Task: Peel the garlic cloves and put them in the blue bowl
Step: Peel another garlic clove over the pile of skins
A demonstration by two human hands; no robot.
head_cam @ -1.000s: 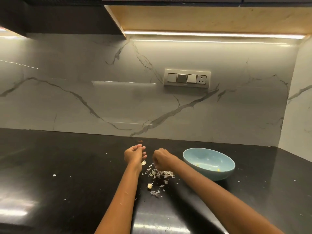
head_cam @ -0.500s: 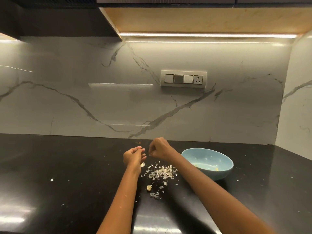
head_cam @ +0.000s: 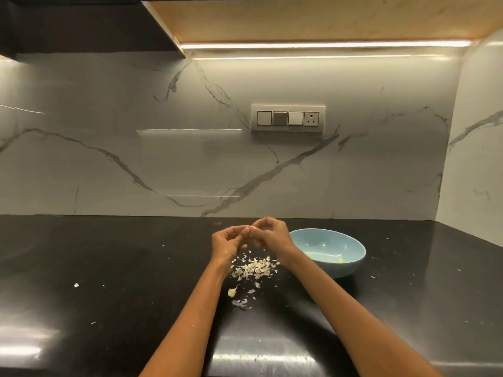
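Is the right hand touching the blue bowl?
Apart. In the head view, the right hand is raised left of the bowl, its fingertips meeting the left hand.

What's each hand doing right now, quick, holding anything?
Left hand: fingers curled, pinching a garlic clove at its fingertips.
Right hand: fingers curled, pinching the same clove from the other side.

Both hands (head_cam: 250,238) pinch a garlic clove (head_cam: 248,228); blue bowl (head_cam: 330,265) beside
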